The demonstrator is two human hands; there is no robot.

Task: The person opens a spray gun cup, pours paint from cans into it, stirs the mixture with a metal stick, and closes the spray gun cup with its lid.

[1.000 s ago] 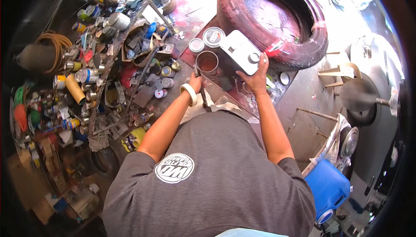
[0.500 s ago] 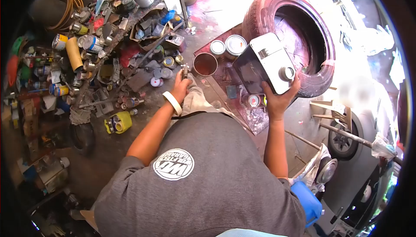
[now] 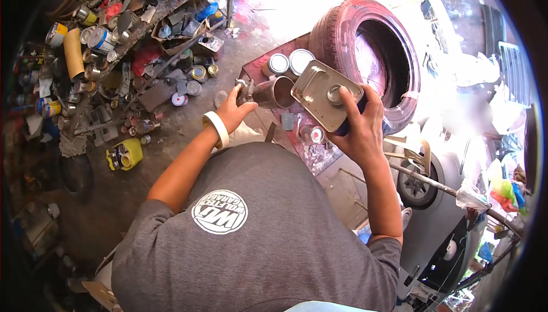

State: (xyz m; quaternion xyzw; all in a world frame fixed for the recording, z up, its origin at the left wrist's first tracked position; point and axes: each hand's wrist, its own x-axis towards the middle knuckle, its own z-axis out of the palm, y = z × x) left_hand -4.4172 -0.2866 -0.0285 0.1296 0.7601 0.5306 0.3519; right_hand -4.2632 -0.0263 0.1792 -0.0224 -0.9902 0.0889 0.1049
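Note:
My left hand (image 3: 233,112), with a white band at the wrist, is closed on a spray gun (image 3: 246,90). The gun's metal cup (image 3: 281,92) is tilted, its open mouth facing right and reddish brown inside. In my right hand (image 3: 365,124) is a rectangular metal can (image 3: 317,96), tilted so that its top faces me, beside the cup's mouth. A finger lies by the round cap on the can's top. Two round paint cans (image 3: 300,61) stand just beyond, and a small tin (image 3: 313,134) is below the metal can.
A tyre (image 3: 394,55) lies on the stained board (image 3: 251,72) beyond the can. Crowded paint tins (image 3: 101,39) and a cardboard box of scraps (image 3: 181,31) fill the left side. A yellow cut container (image 3: 124,154) sits on the floor. At right stands a grey car (image 3: 422,238).
The metal can has moved left and been turned, its top now in shade. The spray gun's cup has gone from upright to tilted. My view has shifted slightly.

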